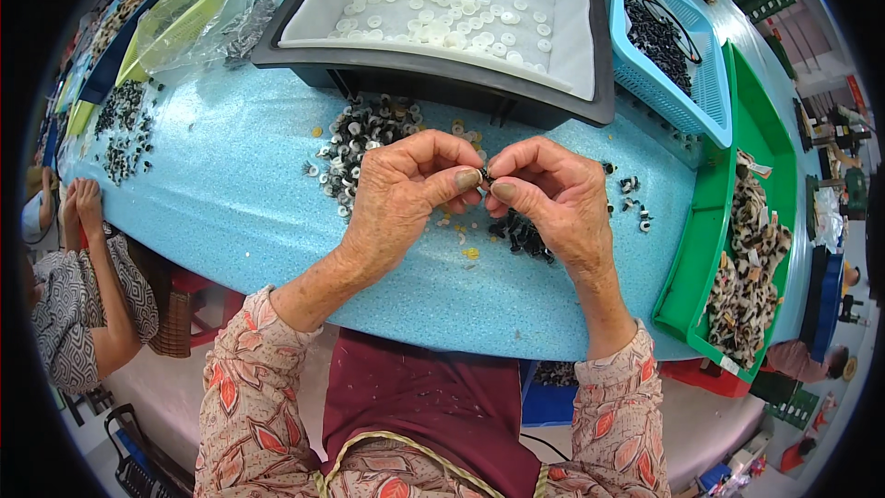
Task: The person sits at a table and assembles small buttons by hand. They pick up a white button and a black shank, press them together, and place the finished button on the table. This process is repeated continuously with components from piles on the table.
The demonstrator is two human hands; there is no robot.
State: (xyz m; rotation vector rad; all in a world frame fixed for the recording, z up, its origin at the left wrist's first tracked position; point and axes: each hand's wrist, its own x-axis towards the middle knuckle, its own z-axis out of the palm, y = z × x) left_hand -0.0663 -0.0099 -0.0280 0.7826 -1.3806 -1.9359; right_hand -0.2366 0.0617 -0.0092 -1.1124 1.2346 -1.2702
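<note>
Both hands meet over the speckled light-blue table (240, 194). Left hand (401, 198) and right hand (553, 198) — thumb and forefinger tips pinched shut together on one tiny black button-like piece (485, 174), held just above the table at centre. Fingers (466, 180) tight, other digits curled. Under the right hand a small heap of black pieces (524, 235); behind the left hand a pile of mixed black-and-white pieces (355, 143). Beyond, a dark-rimmed tray with white lining (572, 46) holding white round buttons (442, 18). Right — blue plastic basket (710, 83) of black pieces, green tray (705, 221) of leopard-print fabric bits (751, 267). Another person's arm (97, 249) at the left edge.
</note>
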